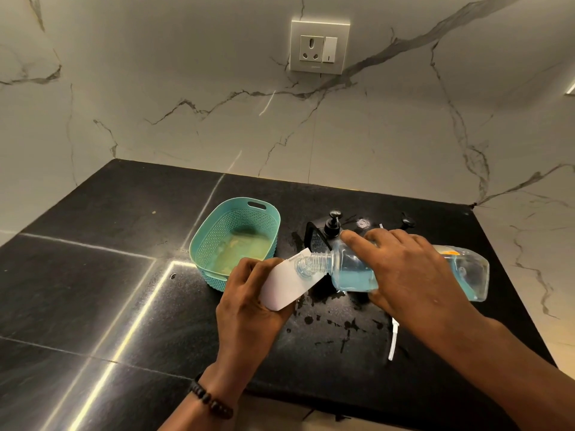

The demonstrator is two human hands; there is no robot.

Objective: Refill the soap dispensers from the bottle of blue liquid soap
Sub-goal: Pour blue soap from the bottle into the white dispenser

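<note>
A: Lower centre of the frame: what does your left hand (249, 306) hold?

B: Its fingers are curled round a white container (284, 286), tilted, mouth toward the right. Judged from the task, it is one of the soap dispensers; its opening is hidden behind the bottle neck, so you cannot confirm the mouths are aligned.

A: And your right hand (404, 275)?

B: It grips the bottle of blue liquid soap (404, 272) from above, lying almost level at centre right, threaded neck touching the white container's upper end. The soap pools in the bottle's lower half, close to the neck.

A: What could go wrong?

B: Tip the bottle further with the mouths misaligned and soap runs down the white wall onto the counter (109, 275), which already shows wet spots below the bottle. A slippery container may turn in your grasp.

A: Farther back?

B: A pump tube (393, 340) lies at lower right; your forearm could sweep it off. Behind the bottle stands a black pump dispenser (331, 227), near enough to knock; the teal basket (233, 241) sits left of it.
</note>
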